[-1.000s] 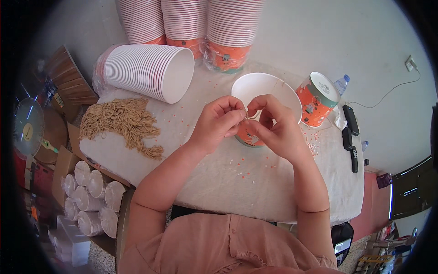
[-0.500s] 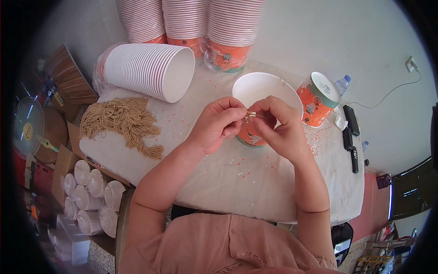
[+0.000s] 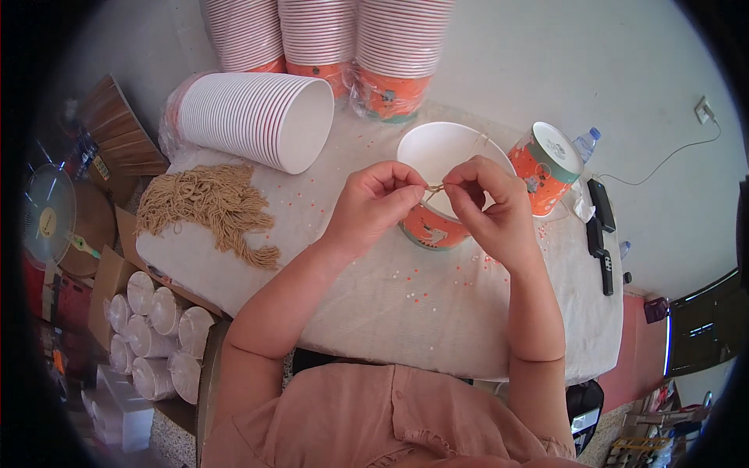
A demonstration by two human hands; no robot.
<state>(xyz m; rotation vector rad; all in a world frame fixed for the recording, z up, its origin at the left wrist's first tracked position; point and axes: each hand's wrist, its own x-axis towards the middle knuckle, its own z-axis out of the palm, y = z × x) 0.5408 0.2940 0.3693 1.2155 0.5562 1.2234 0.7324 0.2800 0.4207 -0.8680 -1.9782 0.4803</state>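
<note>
My left hand (image 3: 376, 204) and my right hand (image 3: 493, 209) are raised close together over the near rim of an orange paper bucket (image 3: 429, 231). Both are closed in a pinch on a thin tan string (image 3: 434, 189), which looks looped or knotted between the fingertips. A thin strand also shows at the bucket's far right rim. The bucket stands upright, white inside, with a printed pattern outside. To the left on the table lies a loose heap of tan strings (image 3: 204, 204).
Nested white buckets (image 3: 242, 117) lie sideways at the back left, before tall bucket stacks (image 3: 398, 47). An upturned orange bucket (image 3: 538, 175) stands right, near a bottle (image 3: 587, 143) and black devices (image 3: 600, 207). Small paper bits dot the table (image 3: 367, 320). A carton of wrapped cups (image 3: 152, 335) sits lower left.
My hands have drawn slightly apart and a little upward, the right turning. More of the string now shows between the fingertips. The bucket in front has barely moved.
</note>
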